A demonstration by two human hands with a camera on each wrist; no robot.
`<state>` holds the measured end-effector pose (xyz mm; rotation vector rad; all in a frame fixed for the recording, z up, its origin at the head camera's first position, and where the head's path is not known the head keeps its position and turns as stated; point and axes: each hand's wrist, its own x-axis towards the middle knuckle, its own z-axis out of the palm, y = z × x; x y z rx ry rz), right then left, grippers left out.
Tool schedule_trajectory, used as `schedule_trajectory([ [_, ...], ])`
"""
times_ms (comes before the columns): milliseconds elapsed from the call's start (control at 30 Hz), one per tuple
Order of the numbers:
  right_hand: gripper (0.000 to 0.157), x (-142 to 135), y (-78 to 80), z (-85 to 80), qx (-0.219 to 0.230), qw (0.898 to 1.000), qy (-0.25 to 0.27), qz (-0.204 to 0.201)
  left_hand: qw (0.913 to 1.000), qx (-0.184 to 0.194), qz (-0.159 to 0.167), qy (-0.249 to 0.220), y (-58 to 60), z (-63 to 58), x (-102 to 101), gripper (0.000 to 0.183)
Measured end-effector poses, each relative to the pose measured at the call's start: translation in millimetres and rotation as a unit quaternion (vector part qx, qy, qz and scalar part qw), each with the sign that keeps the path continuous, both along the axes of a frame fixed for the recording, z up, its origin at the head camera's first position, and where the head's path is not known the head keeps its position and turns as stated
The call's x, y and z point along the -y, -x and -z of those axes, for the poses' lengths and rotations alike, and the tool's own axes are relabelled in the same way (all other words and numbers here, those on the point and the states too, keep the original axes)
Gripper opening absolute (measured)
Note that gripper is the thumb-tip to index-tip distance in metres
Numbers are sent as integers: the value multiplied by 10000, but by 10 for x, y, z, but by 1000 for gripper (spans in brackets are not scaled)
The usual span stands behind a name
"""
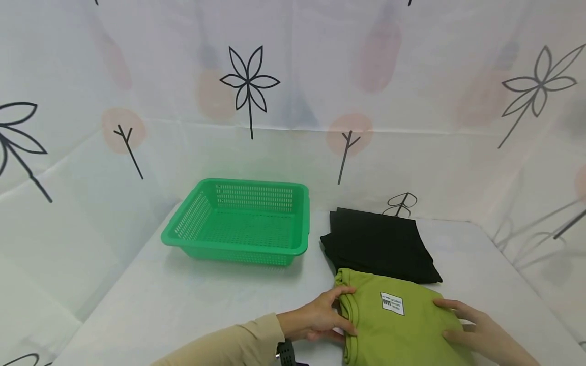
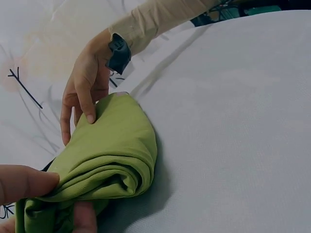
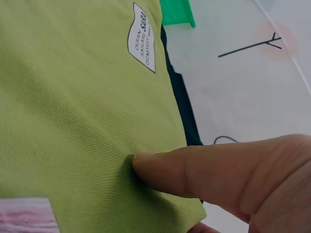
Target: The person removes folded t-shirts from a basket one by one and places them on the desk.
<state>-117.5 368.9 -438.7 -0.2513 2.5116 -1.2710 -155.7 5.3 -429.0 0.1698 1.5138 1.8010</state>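
A folded lime-green T-shirt (image 1: 393,333) with a small white printed label (image 1: 392,303) lies near the front of the table. At its left side, my left hand (image 1: 318,316) grips the stacked folds. The left wrist view has the thumb (image 2: 36,182) over the layers and a finger (image 2: 85,216) below. My right hand (image 1: 482,333) holds the opposite side of the T-shirt. Its thumb (image 3: 170,170) dents the fabric from above, while another finger shows at the edge underneath. Part of a pink print (image 3: 26,213) appears on the shirt in the right wrist view.
Folded black cloth (image 1: 375,244) lies directly behind the T-shirt, partly touching it. A green plastic basket (image 1: 233,252), with nothing visible inside, stands at the back left on the white table (image 1: 206,295). A patterned curtain (image 1: 293,101) hangs behind and at both sides.
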Motion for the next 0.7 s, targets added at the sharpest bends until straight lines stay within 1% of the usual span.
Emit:
schedule_trajectory([
  [100, 56, 7, 14, -3, 155, 9998, 24, 141, 9998, -160, -138, 38, -10, 3, 24, 73],
  [167, 57, 16, 28, -5, 161, 9997, -8, 197, 9992, -261, -276, 75, -19, 0, 42, 69],
  [267, 57, 21, 39, -17, 134, 9991, -202, 334, 9984, -359, -428, 83, -23, -3, 76, 59],
  [367, 55, 27, 46, -36, 137, 9966, -510, 636, 9981, -414, -446, 4, -11, -14, 130, 45],
  [433, 52, 29, 46, -56, 125, 9952, -540, 805, 9977, -489, -460, -5, 4, -29, 191, 37],
  [500, 45, 21, 45, -94, 137, 9949, -381, 929, 9967, -628, -514, 86, 34, -52, 264, 31],
  [567, 33, -27, 33, -136, 118, 9958, -99, 906, 9944, -840, -597, 233, 77, -86, 345, 28],
  [667, 37, -89, 25, -214, -31, 9962, -85, 871, 9859, -1366, -757, 595, 165, -176, 490, 26],
  [700, 41, -103, 37, -239, -115, 9958, -167, 895, 9821, -1559, -797, 697, 198, -215, 547, 25],
])
